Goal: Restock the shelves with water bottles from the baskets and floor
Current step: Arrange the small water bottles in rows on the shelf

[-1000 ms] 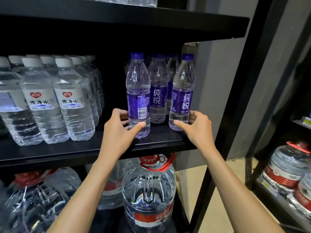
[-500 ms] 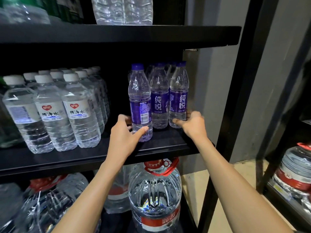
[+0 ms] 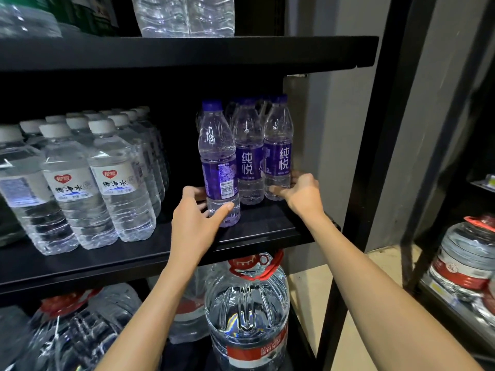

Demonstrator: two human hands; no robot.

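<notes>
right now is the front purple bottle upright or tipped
Upright: the front purple bottle stands base-down on the shelf, cap on top, left hand round its base.

1. Front bottle (image 3: 219, 167), purple-labelled, upright on the black shelf (image 3: 267, 226): the landmark.
2. Left hand (image 3: 195, 218) grips its base, thumb across the front.
3. Right hand (image 3: 302, 195), to its right, grips the base of the end bottle (image 3: 278, 156).
4. White-capped bottles (image 3: 112, 183) in rows to its left.
5. Red-handled jug (image 3: 246, 311) below it.
</notes>
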